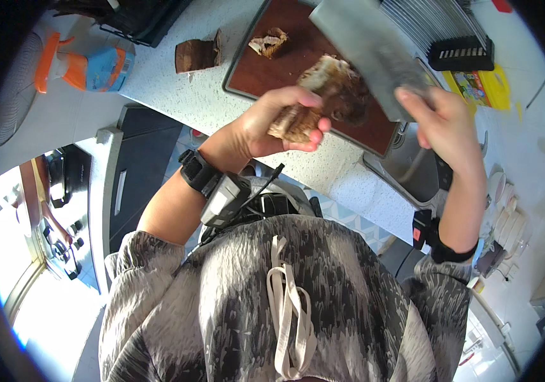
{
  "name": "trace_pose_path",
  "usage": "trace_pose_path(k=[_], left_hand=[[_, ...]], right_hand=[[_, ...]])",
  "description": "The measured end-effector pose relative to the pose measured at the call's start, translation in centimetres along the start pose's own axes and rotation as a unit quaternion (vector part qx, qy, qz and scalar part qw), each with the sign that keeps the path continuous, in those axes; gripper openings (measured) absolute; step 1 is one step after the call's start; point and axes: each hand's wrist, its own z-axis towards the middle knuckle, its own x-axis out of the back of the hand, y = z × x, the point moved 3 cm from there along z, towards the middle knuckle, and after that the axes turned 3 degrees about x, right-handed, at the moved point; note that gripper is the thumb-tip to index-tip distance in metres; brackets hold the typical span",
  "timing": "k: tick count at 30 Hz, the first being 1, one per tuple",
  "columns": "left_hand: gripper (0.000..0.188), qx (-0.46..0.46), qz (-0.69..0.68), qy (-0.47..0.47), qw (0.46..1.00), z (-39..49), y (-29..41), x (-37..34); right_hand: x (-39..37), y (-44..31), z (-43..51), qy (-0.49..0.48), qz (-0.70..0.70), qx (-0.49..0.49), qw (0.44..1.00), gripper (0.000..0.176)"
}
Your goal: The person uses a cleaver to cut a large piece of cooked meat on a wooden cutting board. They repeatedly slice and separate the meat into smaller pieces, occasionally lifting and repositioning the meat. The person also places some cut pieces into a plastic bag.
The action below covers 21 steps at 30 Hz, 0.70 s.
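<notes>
My right hand (444,124) grips a broad-bladed cleaver (358,47) near its handle end. The blade is blurred and raised above the cutting board (296,24), pointing to the upper left. In my left hand (277,119) is a fibrous brown husk piece (296,125), with thumb and fingers curled around it. Just beyond my left fingertips lies a shaggy brown lump, seemingly a coconut (346,98), with pale torn husk (322,74) on its upper left. Whether the held piece is still joined to it I cannot tell. A smaller husk scrap (270,43) lies on the board.
Left of the board, a brown husk chunk (198,55) sits on the speckled countertop (158,88). An orange-and-blue spray bottle (86,67) lies farther left. A sink (408,172) is at the right, with a black dish rack (461,52) and a yellow package (482,86) beyond.
</notes>
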Motion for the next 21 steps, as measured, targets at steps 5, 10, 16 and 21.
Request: trace_pose_path(k=[5, 10, 16, 21], left_hand=[[0.036, 0.004, -0.137, -0.139, 0.981, -2.7, -0.4, -2.2], [0.044, -0.022, -0.097, -0.272, 0.957, -4.7, -1.6, -4.8], [0.052, -0.037, 0.011, -0.364, 0.931, -5.8, -2.3, -7.3], [0.054, -0.055, 0.082, -0.371, 0.923, -6.7, -2.8, -8.7]], right_hand=[[3.1, 1.6, -6.7, 0.284, 0.320, 0.027, 0.903, 0.025], [1.8, 6.3, -11.4, 0.354, 0.453, -0.017, 0.818, 0.026], [-1.2, 9.7, -13.3, 0.328, 0.475, -0.033, 0.816, 0.021], [-2.5, 10.2, -13.3, 0.283, 0.491, -0.026, 0.823, 0.024]])
